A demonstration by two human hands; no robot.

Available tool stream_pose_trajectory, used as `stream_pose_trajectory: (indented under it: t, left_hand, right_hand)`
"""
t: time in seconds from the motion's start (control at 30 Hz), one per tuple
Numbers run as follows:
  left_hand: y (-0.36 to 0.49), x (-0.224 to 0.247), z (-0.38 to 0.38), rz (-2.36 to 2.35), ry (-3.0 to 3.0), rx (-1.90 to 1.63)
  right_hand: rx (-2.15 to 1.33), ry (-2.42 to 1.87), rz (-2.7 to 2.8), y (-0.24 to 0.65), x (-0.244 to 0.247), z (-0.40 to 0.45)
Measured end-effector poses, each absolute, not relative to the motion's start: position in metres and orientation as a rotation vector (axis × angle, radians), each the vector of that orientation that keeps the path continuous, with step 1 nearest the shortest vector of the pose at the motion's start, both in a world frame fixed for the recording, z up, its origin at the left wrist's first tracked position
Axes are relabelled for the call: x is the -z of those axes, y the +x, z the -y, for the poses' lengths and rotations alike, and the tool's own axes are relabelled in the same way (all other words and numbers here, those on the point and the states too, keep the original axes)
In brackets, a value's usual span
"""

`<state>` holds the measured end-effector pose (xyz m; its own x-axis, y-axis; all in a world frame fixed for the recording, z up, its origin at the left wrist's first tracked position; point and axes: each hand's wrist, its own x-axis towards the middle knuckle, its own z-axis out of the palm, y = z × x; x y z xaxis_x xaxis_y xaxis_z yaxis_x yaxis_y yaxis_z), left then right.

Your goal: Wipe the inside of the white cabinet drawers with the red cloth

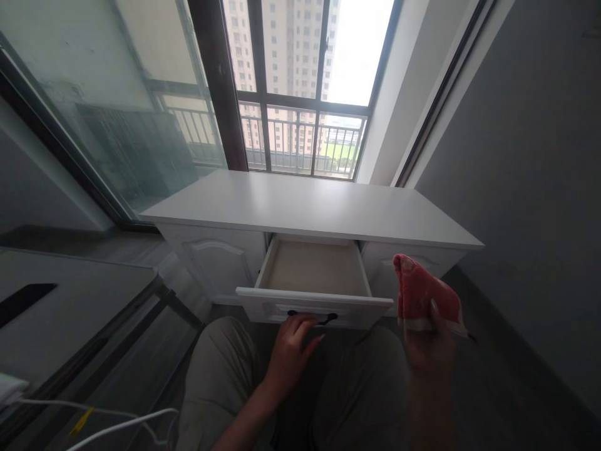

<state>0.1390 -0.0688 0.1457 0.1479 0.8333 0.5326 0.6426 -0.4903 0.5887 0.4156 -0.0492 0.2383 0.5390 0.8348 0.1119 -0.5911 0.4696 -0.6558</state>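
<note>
- The drawer (pixel 314 294) in the middle of the white cabinet (pixel 305 203) stood pulled out towards you, its pale bottom panel showing between the two sides.
- Its far end ran under the cabinet top, so you could not see the whole inside.
- To the left, a panelled door (pixel 218 263) stood shut.
- You held the red cloth (pixel 432 291) in the air to the right of the drawer front, your right hand (pixel 432 335) clamped on it between thumb and fingers.
- The cloth looked soft and folded over, with a pale band along its near edge and a lighter patch at its far left corner.
- A small dark tip stuck out at its near right corner, too dim to make out.
- Your left hand (pixel 293 347) had its fingers at the dark handle (pixel 331 317), thumb apart; you could not tell whether they were closed round it.
- Those fingers hid part of the handle, and the cloth covered part of the right-hand door.
- At the left, a table (pixel 94 294) and a white cable (pixel 126 423) were cut off by the view's edge.
</note>
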Motion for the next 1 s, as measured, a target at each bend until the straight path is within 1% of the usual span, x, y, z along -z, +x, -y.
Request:
stream_pose_trajectory:
  t: [0.17,0.27,0.47,0.6,0.73,1.0]
  left_hand:
    - [0.156,-0.14,0.043,-1.447,2.358,-0.93]
    - [0.16,-0.132,0.039,-1.499,2.387,-0.809]
    - [0.164,-0.126,0.03,-1.529,2.387,-0.768]
    - [0.164,-0.127,0.018,-1.515,2.411,-0.755]
    - [0.164,-0.13,0.0,-1.517,2.421,-0.747]
    - [0.166,-0.134,-0.05,-1.535,2.461,-0.708]
  right_hand:
    - [-0.787,-0.65,0.357,0.415,-0.239,0.051]
    - [-0.737,-0.63,0.337,0.414,-0.243,0.053]
    - [-0.827,-0.647,0.319,0.415,-0.235,0.054]
    - [-0.873,-0.705,0.278,0.421,-0.222,0.05]
    - [-0.925,-0.688,0.285,0.424,-0.222,0.049]
    - [-0.864,-0.693,0.273,0.428,-0.228,0.056]
